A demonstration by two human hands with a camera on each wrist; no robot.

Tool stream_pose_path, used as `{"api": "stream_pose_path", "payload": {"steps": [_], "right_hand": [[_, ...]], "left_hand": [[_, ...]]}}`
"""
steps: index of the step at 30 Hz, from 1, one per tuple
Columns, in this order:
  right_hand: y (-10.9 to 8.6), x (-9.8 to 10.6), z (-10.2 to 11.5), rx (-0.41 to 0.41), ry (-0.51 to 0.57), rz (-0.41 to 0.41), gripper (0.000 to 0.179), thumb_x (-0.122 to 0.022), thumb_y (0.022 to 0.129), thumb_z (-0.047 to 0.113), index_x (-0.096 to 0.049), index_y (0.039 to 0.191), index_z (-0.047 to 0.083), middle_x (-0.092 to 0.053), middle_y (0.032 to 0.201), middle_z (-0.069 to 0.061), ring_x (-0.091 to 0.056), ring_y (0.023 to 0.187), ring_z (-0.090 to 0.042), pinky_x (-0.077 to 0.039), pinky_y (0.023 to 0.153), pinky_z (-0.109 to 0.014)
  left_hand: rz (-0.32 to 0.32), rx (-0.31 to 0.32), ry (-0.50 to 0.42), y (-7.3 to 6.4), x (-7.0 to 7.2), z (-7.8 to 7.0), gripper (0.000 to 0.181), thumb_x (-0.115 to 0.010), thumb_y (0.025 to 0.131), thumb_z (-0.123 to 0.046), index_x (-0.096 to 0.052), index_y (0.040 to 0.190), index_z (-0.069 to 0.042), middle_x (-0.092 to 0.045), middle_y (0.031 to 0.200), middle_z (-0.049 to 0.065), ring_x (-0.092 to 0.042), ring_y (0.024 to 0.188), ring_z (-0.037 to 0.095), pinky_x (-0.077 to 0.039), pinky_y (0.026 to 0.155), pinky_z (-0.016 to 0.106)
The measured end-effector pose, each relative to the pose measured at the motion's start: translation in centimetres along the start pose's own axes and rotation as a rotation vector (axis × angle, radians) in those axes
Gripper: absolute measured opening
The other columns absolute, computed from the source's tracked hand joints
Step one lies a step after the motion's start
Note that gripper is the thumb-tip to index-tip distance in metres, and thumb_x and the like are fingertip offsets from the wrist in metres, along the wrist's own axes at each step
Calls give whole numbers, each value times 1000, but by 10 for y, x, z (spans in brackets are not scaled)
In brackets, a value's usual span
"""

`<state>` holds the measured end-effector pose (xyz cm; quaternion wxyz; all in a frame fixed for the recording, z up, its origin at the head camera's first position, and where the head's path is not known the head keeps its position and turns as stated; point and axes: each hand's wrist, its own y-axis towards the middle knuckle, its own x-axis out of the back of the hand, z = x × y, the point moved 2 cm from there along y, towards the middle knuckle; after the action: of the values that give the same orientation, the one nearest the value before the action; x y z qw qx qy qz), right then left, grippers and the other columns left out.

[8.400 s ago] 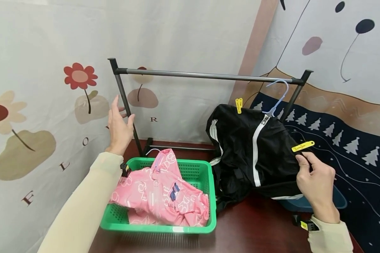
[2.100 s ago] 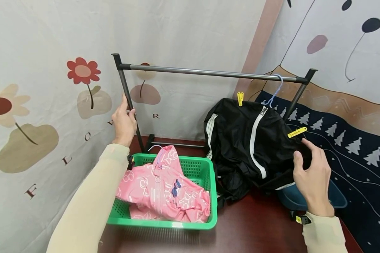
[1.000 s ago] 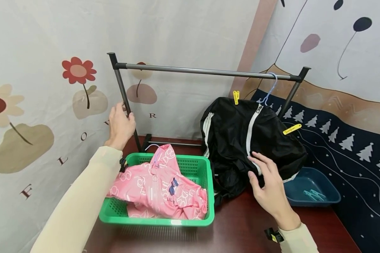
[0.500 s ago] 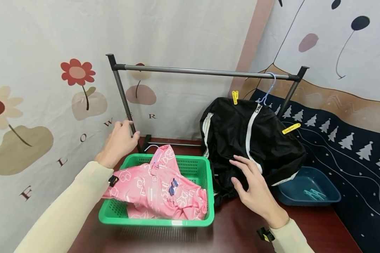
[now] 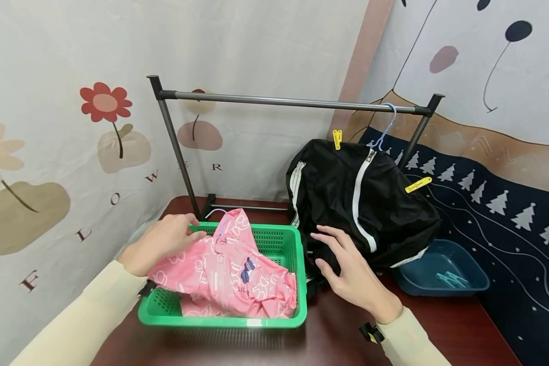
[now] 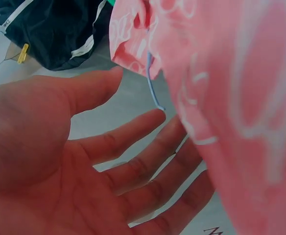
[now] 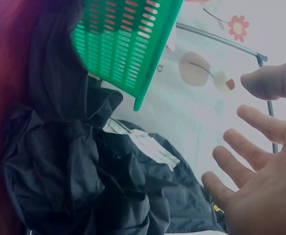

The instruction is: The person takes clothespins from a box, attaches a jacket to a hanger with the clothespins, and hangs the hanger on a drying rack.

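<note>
A pink jacket (image 5: 229,274) with white outlines lies in a green basket (image 5: 256,322), a pale hanger hook (image 5: 216,210) poking from its collar. My left hand (image 5: 164,241) is over the basket's left side, by the jacket's collar and sleeve. In the left wrist view its fingers are spread near the hook (image 6: 155,93), holding nothing. My right hand (image 5: 349,272) hovers with parted fingers before a black jacket (image 5: 329,193) with white zips. That jacket hangs by a blue hanger (image 5: 388,127) from the rack's bar (image 5: 274,101). Yellow clothespins (image 5: 337,139) are on its shoulders.
A dark blue tray (image 5: 466,290) with pale blue clothespins (image 5: 451,279) stands at the right, partly behind the black jacket. The rack's left post (image 5: 178,152) rises behind the basket. Printed curtains back the dark red table (image 5: 338,340).
My left hand has come down from the rack's left post to the pink jacket. My right hand has left the black jacket's right-hand clothespin and moved left, toward the basket.
</note>
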<state>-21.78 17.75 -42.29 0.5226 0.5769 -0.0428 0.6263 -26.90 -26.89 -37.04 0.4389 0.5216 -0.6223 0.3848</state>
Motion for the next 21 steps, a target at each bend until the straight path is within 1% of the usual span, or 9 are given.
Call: {"api": "stream_pose_path", "payload": {"steps": [2,4,5,6,9,11,14,18,21], "right_hand": [[2,-2,2,6,-7,16,60,-82,110,17,-62,166,22,-55,175,-4,-55,162,-24,-49,128,-34],[4,-4,5,12,-10,37,58,-82,110,19,-62,165,22,-56,175,-4,-55,162,-24,-52,126,-42],[5,-6,6,15,-9,48,57,-81,111,20,-62,165,22,-56,174,-5,-55,162,-25,-54,125,-46],[6,-7,7,16,-8,61,57,-81,111,21,-62,165,22,-56,174,-5,-56,162,-25,-55,125,-50],[10,-11,9,24,15,99,54,-80,112,22,-63,163,19,-57,173,-7,-58,161,-27,-57,124,-55],[12,-13,10,27,33,125,52,-79,113,21,-64,163,18,-57,172,-8,-59,160,-27,-57,124,-56],[15,-16,12,24,52,163,52,-79,113,21,-63,163,20,-58,171,-9,-58,159,-26,-58,124,-55],[19,-20,12,31,45,204,52,-78,114,24,-62,164,23,-59,169,-8,-59,158,-24,-58,125,-52],[22,-22,13,46,41,238,50,-76,115,26,-62,163,22,-59,168,-6,-59,158,-23,-58,126,-50]], "left_hand": [[26,10,3,-6,-2,3,49,-82,109,-37,-76,137,2,-83,117,21,-75,97,30,-63,80,51],[45,13,11,-10,-3,6,49,-83,109,-37,-75,139,1,-83,112,18,-74,95,28,-62,78,49],[45,5,22,-12,-4,7,48,-83,109,-36,-76,138,0,-83,110,17,-74,95,28,-62,79,50],[41,-5,32,-13,-6,8,46,-83,109,-34,-76,138,0,-83,111,17,-74,96,29,-62,80,51],[1,-58,67,-16,-10,10,36,-82,108,-28,-79,134,-3,-85,113,18,-76,98,31,-62,83,55],[-28,-94,81,-18,-12,12,30,-82,107,-22,-80,131,-4,-86,114,18,-77,98,32,-63,84,56],[-46,-125,82,-20,-16,14,26,-84,105,-16,-80,129,-5,-85,114,18,-77,99,33,-65,87,58],[-53,-143,77,-22,-19,15,26,-86,103,-13,-81,127,-6,-83,115,17,-78,105,36,-66,94,62],[-46,-135,62,-23,-21,16,29,-88,102,-13,-81,128,-6,-82,116,18,-76,106,35,-67,96,62]]}}
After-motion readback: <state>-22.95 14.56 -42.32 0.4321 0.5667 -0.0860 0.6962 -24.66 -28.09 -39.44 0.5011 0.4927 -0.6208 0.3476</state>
